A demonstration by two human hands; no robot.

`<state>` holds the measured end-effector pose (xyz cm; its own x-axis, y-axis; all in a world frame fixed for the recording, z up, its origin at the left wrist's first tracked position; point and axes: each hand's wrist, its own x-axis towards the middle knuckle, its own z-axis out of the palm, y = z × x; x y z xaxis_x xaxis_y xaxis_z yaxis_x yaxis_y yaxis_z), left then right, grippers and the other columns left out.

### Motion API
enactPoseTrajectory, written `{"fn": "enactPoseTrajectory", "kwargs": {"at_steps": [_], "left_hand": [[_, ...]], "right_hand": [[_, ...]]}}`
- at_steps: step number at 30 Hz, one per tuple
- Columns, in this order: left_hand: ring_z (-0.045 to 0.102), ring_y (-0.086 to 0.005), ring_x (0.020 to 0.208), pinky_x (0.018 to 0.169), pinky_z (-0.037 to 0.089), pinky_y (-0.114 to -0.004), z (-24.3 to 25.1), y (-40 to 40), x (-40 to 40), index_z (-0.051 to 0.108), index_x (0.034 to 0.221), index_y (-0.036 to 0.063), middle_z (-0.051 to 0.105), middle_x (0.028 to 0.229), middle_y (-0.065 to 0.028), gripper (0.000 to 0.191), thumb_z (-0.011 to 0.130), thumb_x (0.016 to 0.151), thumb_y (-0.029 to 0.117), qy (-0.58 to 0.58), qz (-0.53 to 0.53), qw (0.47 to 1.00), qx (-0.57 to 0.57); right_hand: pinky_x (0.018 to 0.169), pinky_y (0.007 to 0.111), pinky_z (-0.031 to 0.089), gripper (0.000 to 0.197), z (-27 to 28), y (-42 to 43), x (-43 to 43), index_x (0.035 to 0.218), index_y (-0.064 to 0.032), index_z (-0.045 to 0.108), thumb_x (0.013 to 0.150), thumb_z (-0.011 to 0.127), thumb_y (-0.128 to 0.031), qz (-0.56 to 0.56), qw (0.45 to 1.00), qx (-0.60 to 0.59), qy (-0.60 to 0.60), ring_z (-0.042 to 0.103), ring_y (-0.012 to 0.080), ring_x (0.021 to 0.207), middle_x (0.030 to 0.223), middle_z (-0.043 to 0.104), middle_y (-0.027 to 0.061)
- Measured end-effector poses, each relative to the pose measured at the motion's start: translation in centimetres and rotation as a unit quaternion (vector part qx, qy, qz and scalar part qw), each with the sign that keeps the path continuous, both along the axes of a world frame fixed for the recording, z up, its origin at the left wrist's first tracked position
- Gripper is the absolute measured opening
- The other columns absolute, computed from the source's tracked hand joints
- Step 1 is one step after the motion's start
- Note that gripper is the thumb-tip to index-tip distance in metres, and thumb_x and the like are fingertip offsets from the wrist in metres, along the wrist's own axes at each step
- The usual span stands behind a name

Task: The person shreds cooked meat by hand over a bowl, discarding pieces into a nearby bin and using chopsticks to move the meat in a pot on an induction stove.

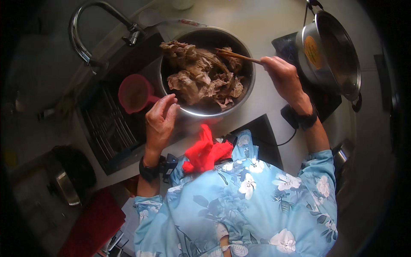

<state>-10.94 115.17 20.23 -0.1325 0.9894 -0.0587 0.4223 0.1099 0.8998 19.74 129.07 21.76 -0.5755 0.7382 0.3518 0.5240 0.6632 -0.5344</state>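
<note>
A round metal basin [249,84] holds a heap of cooked meat pieces [200,75]. My right hand [282,75] grips a pair of wooden chopsticks [239,56] from the right, and their tips reach the meat at the basin's upper right. My left hand [161,120] is raised by the basin's lower left rim, fingers loosely bent and apart, holding nothing visible. Just beyond its fingertips is the handle of a pink plastic dipper [135,93]. Whether the fingers touch that handle or the rim, I cannot tell.
A curved metal faucet [77,35] rises over the sink at left, where a slatted rack [110,117] lies. A large metal pot [313,54] stands tilted in view on a black cooktop [326,107] at right. Red cloth [208,149] lies close to my chest.
</note>
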Motion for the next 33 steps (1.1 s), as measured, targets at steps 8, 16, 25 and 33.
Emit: {"fn": "enactPoseTrajectory", "kwargs": {"at_steps": [8,16,25,33], "left_hand": [[0.06,-0.0152,0.086,0.07,0.05,-0.026,-1.6,1.2,-0.1,0.055,0.109,-0.001,0.059,0.1,-0.0089,0.024,0.053,0.085,0.002,0.088,0.092,0.991,0.03],[0.059,-0.0219,0.079,0.065,0.05,-0.027,-1.1,3.5,0.9,0.053,0.106,-0.0045,0.05,0.114,-0.0182,0.029,0.057,0.077,0.0,0.209,0.105,0.968,0.092],[0.056,-0.0246,0.097,0.073,0.051,-0.028,-3.4,3.1,0.1,0.052,0.111,-0.0028,0.051,0.118,-0.0155,0.034,0.059,0.078,0.004,0.218,0.142,0.964,0.053],[0.057,-0.0213,0.089,0.063,0.048,-0.025,-4.0,2.5,0.4,0.05,0.113,-0.0024,0.052,0.116,-0.0153,0.037,0.06,0.077,0.005,0.205,0.112,0.971,0.047]], "right_hand": [[0.053,0.017,0.04,0.018,0.0,-0.8,3.0,0.103,-0.0009,0.06,0.087,0.054,-0.007,-0.137,0.966,-0.143,0.164,0.048,0.005,0.06,0.077,0.059,0.0034],[0.053,0.016,0.041,0.018,-8.9,1.2,3.5,0.104,-0.0019,0.06,0.088,0.053,-0.007,-0.24,0.931,-0.174,0.213,0.048,0.0036,0.062,0.078,0.06,0.0008],[0.065,0.025,0.05,0.021,-8.7,2.2,2.7,0.102,0.0,0.058,0.081,0.056,-0.001,-0.159,0.987,0.034,-0.009,0.061,0.0189,0.073,0.093,0.062,0.0127],[0.064,0.034,0.05,0.016,-3.6,2.2,-5.5,0.093,-0.0005,0.056,0.078,0.054,0.002,0.061,0.99,-0.119,0.036,0.06,0.0311,0.075,0.085,0.059,0.0166]]}}
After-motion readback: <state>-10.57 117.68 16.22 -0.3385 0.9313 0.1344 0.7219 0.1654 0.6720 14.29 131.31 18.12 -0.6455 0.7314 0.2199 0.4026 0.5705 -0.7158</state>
